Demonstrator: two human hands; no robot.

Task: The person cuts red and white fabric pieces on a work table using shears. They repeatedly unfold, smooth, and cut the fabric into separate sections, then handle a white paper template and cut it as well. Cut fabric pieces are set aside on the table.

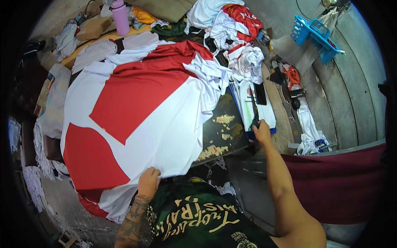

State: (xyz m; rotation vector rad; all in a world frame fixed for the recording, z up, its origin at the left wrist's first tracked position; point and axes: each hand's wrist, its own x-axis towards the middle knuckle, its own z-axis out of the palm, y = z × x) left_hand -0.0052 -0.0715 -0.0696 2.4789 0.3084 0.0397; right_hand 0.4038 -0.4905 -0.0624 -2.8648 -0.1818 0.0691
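Observation:
A large white fabric with red panels [136, 99] is spread over the worn dark table [219, 107]. My left hand [149, 182], at the lower middle, has its fingers closed on the fabric's near edge. To the right, my right hand [261, 131] grips the dark handles of a pair of scissors [253, 108], whose blades point away from me over a stack of papers [266, 113] on a blue board. A black phone [260, 94] lies on the papers beside the blades.
Garment heaps [244, 62] lie behind the papers. A pink bottle [120, 18] and cardboard box [94, 28] stand at the back left. A blue basket [315, 38] is at upper right, above grey boards. Maroon cloth [326, 182] hangs at lower right; more scraps are at far left.

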